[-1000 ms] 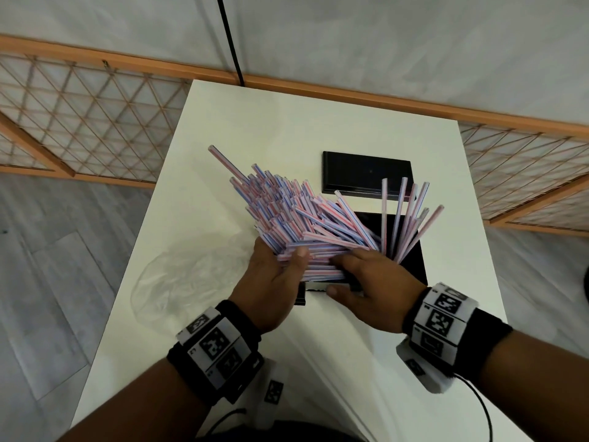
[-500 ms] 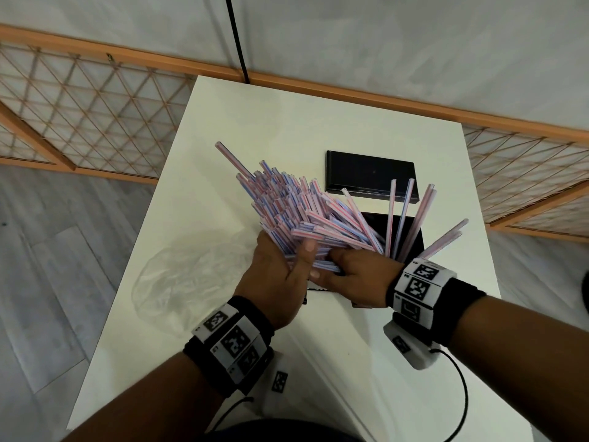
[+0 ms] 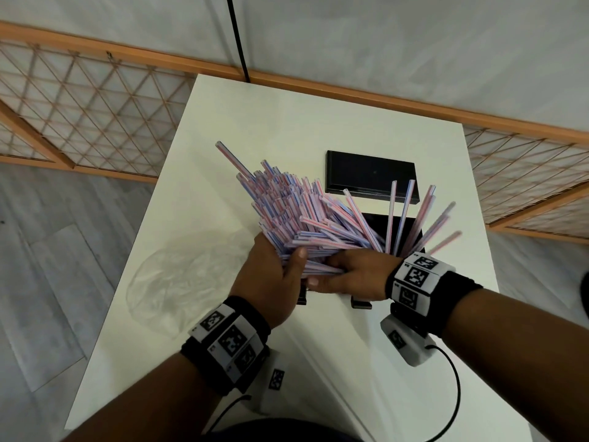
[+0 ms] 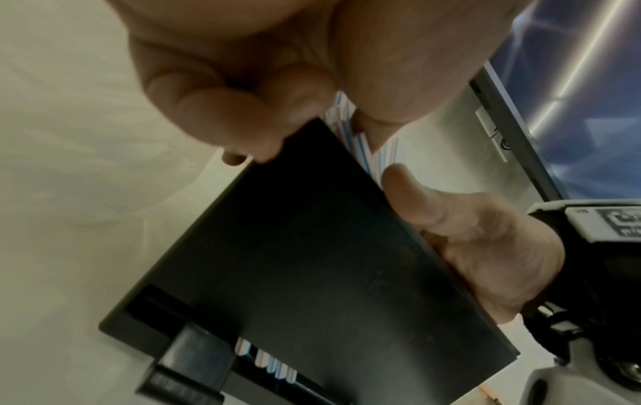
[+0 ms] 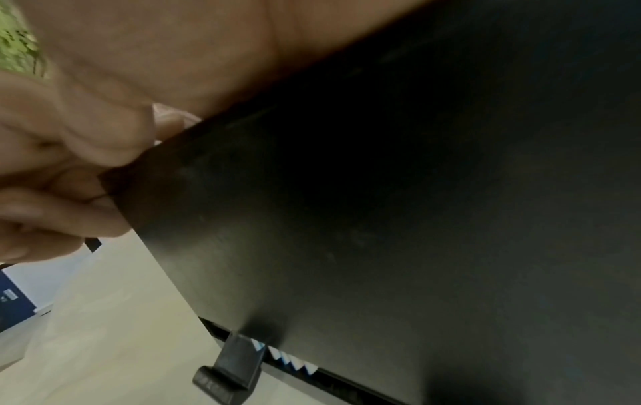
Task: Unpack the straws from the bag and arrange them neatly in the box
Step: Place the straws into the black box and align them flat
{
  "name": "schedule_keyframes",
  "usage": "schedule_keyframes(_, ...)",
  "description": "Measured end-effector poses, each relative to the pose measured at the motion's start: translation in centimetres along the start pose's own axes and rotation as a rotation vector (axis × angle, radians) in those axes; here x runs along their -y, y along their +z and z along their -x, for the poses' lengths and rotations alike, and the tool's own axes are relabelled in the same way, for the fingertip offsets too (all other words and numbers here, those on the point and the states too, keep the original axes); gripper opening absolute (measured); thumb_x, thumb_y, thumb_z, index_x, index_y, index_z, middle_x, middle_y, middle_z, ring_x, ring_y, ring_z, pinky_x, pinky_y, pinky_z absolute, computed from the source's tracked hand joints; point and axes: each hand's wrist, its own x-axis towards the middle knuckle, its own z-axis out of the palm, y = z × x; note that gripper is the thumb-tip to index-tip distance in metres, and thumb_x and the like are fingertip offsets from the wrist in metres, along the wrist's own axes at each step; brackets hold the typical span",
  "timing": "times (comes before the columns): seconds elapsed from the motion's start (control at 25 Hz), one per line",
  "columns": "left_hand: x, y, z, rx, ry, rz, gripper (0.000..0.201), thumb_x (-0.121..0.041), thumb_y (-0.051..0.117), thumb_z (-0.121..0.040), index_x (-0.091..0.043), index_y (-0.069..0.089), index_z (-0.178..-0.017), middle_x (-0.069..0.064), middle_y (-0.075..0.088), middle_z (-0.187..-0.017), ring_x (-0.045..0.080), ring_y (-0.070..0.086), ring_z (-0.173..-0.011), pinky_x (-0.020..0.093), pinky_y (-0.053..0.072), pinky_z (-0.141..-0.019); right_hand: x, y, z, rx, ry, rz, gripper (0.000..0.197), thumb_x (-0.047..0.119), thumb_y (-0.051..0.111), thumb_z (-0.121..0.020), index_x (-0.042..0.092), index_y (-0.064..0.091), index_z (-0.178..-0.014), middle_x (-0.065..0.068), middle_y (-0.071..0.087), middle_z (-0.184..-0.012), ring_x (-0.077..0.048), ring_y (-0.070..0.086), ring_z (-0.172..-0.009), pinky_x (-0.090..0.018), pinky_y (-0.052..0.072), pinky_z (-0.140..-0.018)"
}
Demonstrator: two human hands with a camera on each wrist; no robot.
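Note:
A thick bundle of pink-and-blue striped straws fans up and leftward out of a black box on the white table. My left hand grips the bundle's lower end, thumb across the straws. My right hand curls over the straws' near ends, its thumb against the box's front wall. A few loose straws lean right inside the box. In the wrist views, straw ends show above the box edge and straw tips through a slot at its base.
The black box lid lies flat behind the box. A crumpled clear plastic bag rests on the table's left side. The table edge runs close on the left. A wooden lattice railing stands behind.
My right hand slid left to meet the left hand on the straws' near ends. The loose straws on the right fanned out further.

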Motion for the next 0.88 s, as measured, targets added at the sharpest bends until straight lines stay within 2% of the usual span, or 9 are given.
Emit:
schedule_keyframes(0.08, 0.2, 0.2, 0.0, 0.006, 0.01, 0.032, 0.041, -0.034, 0.056, -0.099, -0.019, 0.044, -0.136, -0.002, 0.057, -0.13, 0.019, 0.056, -0.123, 0.018, 0.038, -0.091, 0.4, 0.1, 0.2, -0.007, -0.052, 0.0, 0.05, 0.063, 0.045, -0.093, 0.034, 0.054, -0.132, 0.017, 0.047, -0.116, -0.002, 0.038, -0.108, -0.014, 0.023, -0.092)
schedule_keyframes(0.12, 0.2, 0.3, 0.1, 0.002, 0.021, 0.039, 0.042, -0.04, 0.053, -0.098, -0.02, 0.045, -0.134, -0.003, 0.057, -0.129, 0.017, 0.056, -0.122, 0.021, 0.04, -0.094, 0.5, 0.2, 0.2, -0.033, -0.072, 0.004, 0.045, 0.062, 0.043, -0.094, 0.034, 0.055, -0.129, 0.018, 0.046, -0.115, -0.001, 0.038, -0.107, -0.012, 0.023, -0.092)
schedule_keyframes(0.24, 0.4, 0.5, 0.2, 0.02, 0.033, -0.012, 0.06, -0.06, 0.04, -0.089, -0.024, 0.045, -0.137, -0.004, 0.055, -0.133, 0.016, 0.057, -0.12, 0.037, 0.048, -0.1, -0.2, 0.8, -0.5, -0.152, -0.046, 0.105, 0.047, 0.078, 0.031, -0.086, 0.035, 0.051, -0.087, 0.008, 0.057, -0.092, -0.015, 0.054, -0.093, -0.027, 0.039, -0.089)
schedule_keyframes(0.28, 0.4, 0.6, 0.2, 0.041, 0.03, -0.04, 0.063, -0.061, 0.04, -0.089, -0.024, 0.043, -0.139, -0.002, 0.055, -0.135, 0.018, 0.059, -0.119, 0.04, 0.05, -0.099, -0.5, 1.1, -0.7, -0.167, -0.03, 0.133, 0.05, 0.08, 0.028, -0.084, 0.033, 0.047, -0.082, 0.004, 0.057, -0.084, -0.019, 0.056, -0.089, -0.03, 0.042, -0.087)
schedule_keyframes(0.44, -0.4, 0.1, 0.4, 0.007, -0.057, -0.084, 0.046, -0.032, 0.063, -0.094, -0.019, 0.042, -0.133, -0.005, 0.065, -0.116, 0.027, 0.065, -0.106, 0.024, 0.041, -0.077, -0.8, 1.5, -0.2, -0.249, -0.1, 0.155, 0.05, 0.071, 0.029, -0.092, 0.028, 0.047, -0.074, 0.007, 0.054, -0.067, -0.014, 0.056, -0.07, -0.031, 0.044, -0.072)
schedule_keyframes(0.56, -0.9, -0.3, 0.6, 0.019, -0.116, -0.043, 0.038, -0.034, 0.064, -0.094, -0.022, 0.046, -0.125, -0.011, 0.062, -0.1, 0.029, 0.065, -0.106, 0.025, 0.037, -0.074, -0.9, 1.3, 1.1, -0.301, -0.183, 0.155, 0.042, 0.061, 0.036, -0.095, 0.026, 0.052, -0.078, 0.009, 0.054, -0.064, -0.012, 0.057, -0.065, -0.031, 0.048, -0.068)
schedule_keyframes(0.68, -1.0, -0.5, 0.6, 0.045, -0.136, -0.029, 0.038, -0.036, 0.063, -0.095, -0.022, 0.046, -0.126, -0.012, 0.06, -0.103, 0.027, 0.064, -0.107, 0.024, 0.037, -0.077, -1.6, 1.1, 3.4, -0.428, -0.211, 0.188, 0.031, 0.052, 0.052, -0.088, 0.023, 0.063, -0.089, 0.008, 0.061, -0.076, -0.017, 0.059, -0.074, -0.032, 0.05, -0.07)
schedule_keyframes(0.76, -0.9, -0.5, 0.7, 0.05, -0.133, -0.02, 0.036, -0.036, 0.063, -0.095, -0.023, 0.045, -0.123, -0.011, 0.061, -0.105, 0.026, 0.064, -0.105, 0.025, 0.039, -0.078, -2.9, -0.3, 5.2, -0.579, -0.105, 0.178, 0.019, 0.04, 0.068, -0.083, 0.021, 0.065, -0.081, 0.007, 0.062, -0.071, -0.019, 0.058, -0.067, -0.031, 0.047, -0.065)
schedule_keyframes(0.88, -1.1, -0.4, 0.8, 0.066, -0.156, 0.005, 0.031, -0.037, 0.063, -0.095, -0.026, 0.041, -0.114, -0.011, 0.06, -0.099, 0.02, 0.058, -0.089, 0.025, 0.037, -0.075, -5.5, -3.0, 6.9, -0.741, 0.083, 0.211, 0.012, 0.032, 0.074, -0.08, 0.026, 0.065, -0.076, 0.01, 0.06, -0.062, -0.022, 0.06, -0.065, -0.029, 0.045, -0.064)
